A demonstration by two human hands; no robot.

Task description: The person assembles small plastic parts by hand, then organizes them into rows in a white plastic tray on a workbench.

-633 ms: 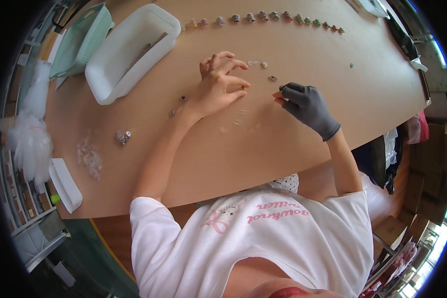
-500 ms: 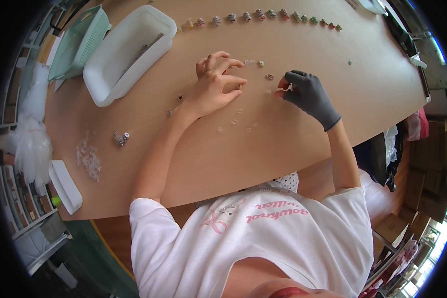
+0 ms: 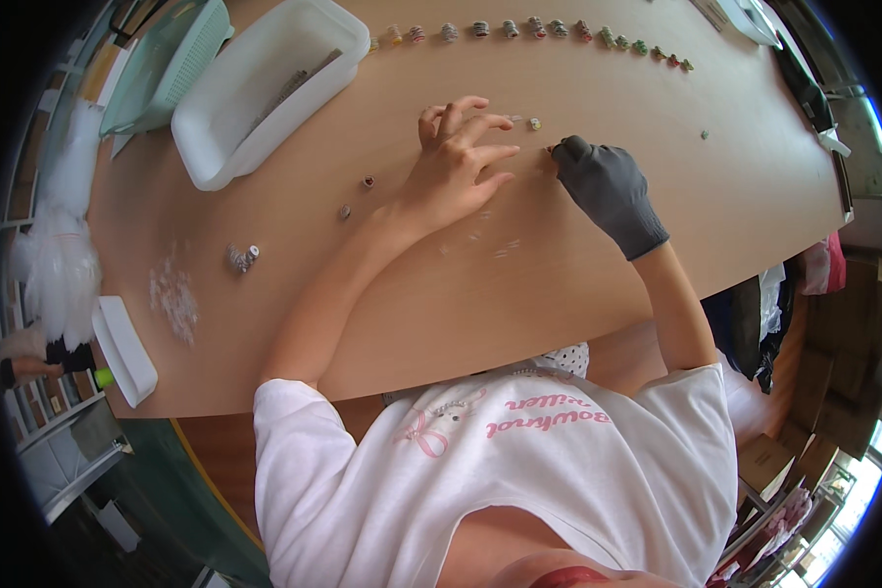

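Observation:
My left hand (image 3: 465, 162) is bare and hovers over the table, fingers spread and nothing visible in them. Right of it, my right hand (image 3: 608, 191) wears a grey glove that leaves some fingertips bare. Its fingers are pinched together at the tabletop, and what they hold is hidden. Between the hands and a bit farther away lies a small round yellowish-white piece (image 3: 534, 124). Nearer me are several tiny clear slivers (image 3: 507, 249). Left of my left wrist sit a small dark-red ring-like piece (image 3: 368, 182) and a small greyish piece (image 3: 345, 211).
Along the far side of the table (image 3: 412, 343) runs a row of small stacked coloured pieces (image 3: 510, 29). A white bin (image 3: 206, 162) and a green basket (image 3: 181, 69) stand at left. Nearer are a silvery stack (image 3: 243, 259), clear bits (image 3: 173, 302) and a white tray (image 3: 125, 353).
My right fingertips have come down where a small reddish ring-like piece lay, and it no longer shows. My left fingers have spread wider. The whole view has shifted slightly.

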